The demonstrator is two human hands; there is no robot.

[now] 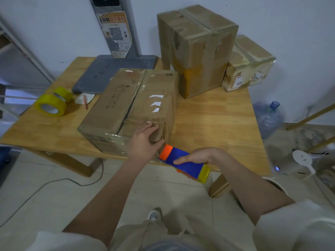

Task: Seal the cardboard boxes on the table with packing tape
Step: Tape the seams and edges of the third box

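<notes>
The cardboard box (130, 107) lies on the wooden worktop (213, 120), near its front edge. The left hand (145, 142) presses the box's near right corner with straight fingers. The right hand (197, 157) grips a blue tape dispenser (183, 163), fingers curled around it, just beside that corner.

A light wooden counter (208, 122) carries a wide, worn cardboard box (130, 109) near its front edge, a tall taped cardboard box (195, 49) at the far side, and a smaller taped cardboard box (248, 66) just right of that. At the far left lie two yellow rolls of packing tape (52, 103), touching each other. Beyond them lie a flat grey slab (110, 73), a white scrap of paper (85, 98) and a red pencil (85, 102).
</notes>
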